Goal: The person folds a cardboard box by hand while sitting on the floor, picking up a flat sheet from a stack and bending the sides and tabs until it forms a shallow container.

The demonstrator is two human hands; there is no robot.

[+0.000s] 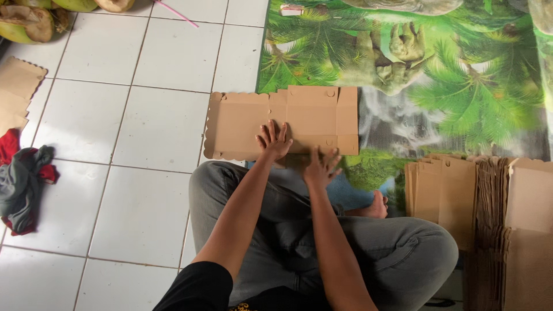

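Knees crossed, grey trousers nearest. Right hand fingers spread, pressing near edge of box blank. Left hand flat on blank, fingers spread. Blank lies on floor, half on mat. Advice: press along crease, keep blank flat. Stack right of blank.

A flat, unfolded brown cardboard box blank is laid on the floor, half on white tiles, half on a green printed mat; scalloped left edge, creased panels w/ small round notches at right. It is pressed down by the left hand and right hand, fingers spread. A stack of similar flat brown blanks is seen at right. More brown scalloped blanks lie at far left edge.
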